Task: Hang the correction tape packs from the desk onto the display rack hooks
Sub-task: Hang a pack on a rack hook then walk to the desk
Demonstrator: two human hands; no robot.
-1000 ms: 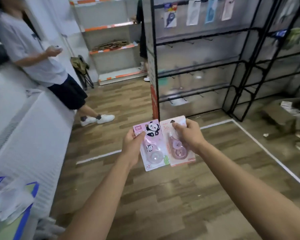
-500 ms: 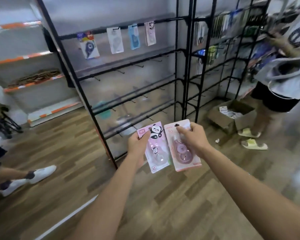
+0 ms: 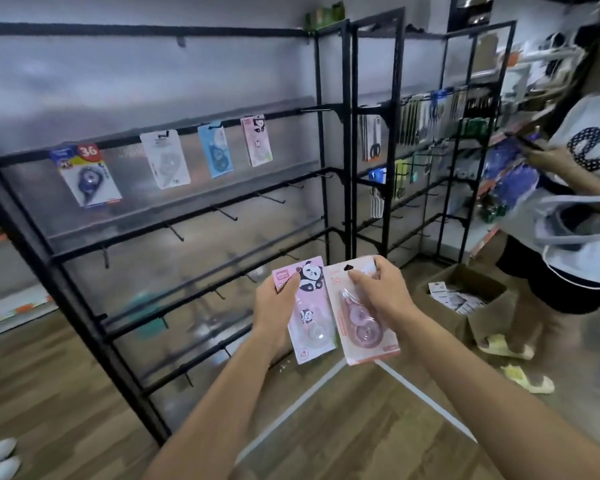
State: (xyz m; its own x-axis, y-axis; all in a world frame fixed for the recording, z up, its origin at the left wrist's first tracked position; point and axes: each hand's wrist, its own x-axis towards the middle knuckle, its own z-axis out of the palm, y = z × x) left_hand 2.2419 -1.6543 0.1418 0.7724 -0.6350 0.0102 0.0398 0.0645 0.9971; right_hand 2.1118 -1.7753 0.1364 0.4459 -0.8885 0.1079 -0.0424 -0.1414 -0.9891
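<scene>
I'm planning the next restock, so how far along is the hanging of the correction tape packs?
Done: four packs hang in one row on the display rack, from the blue pack to a pink panda pack. In hand: the left hand holds another panda pack, and the right hand holds a peach pack. Left: both need hanging; the lower hooks are bare.

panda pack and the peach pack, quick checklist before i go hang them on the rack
1. Left hand grip on panda pack: ok, thumb pinches its top corner.
2. Right hand grip on peach pack: ok.
3. Peach pack's hang hole uncovered: ok.
4. Panda pack's hang hole: cannot tell.
5. Free hooks on the rack: ok, lower rows bare.
6. Packs within reach of a hook: not ok, held low.
</scene>
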